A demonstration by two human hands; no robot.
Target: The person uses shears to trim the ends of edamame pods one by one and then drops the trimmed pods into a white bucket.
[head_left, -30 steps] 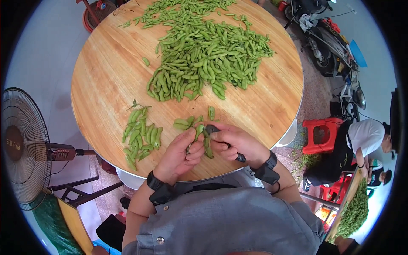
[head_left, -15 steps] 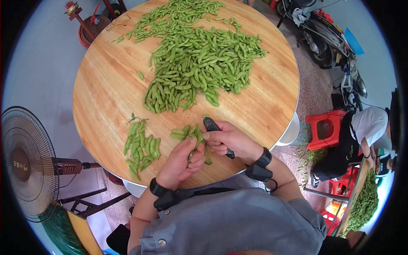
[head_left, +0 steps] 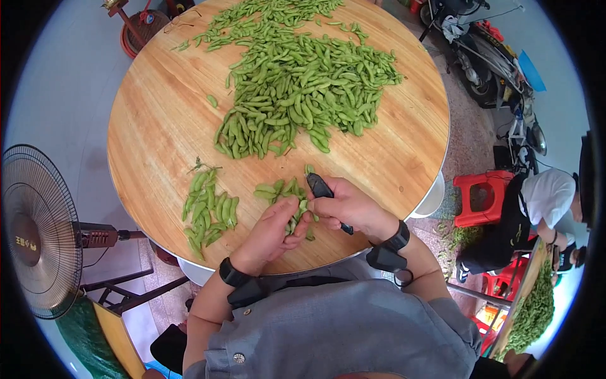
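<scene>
My left hand is closed round a few green soybean pods near the front edge of the round wooden table. Against them my right hand works with its fingertips, gripping a black-handled tool; its working end is hidden, so I cannot tell its kind. Loose pods lie just beyond my fingers. Left of my hands sits a small pile of pods. A large heap of pods spreads over the table's middle and far side.
A standing fan is at the left. Eyeglasses lie at the table's far left rim. To the right are a red plastic stool, a motorbike, and a seated person by another table bearing a green heap.
My two hands have come together more closely at the pods, and a pale-green pod now shows between my fingertips. The black-handled tool stays in my right hand. The view has shifted slightly.
</scene>
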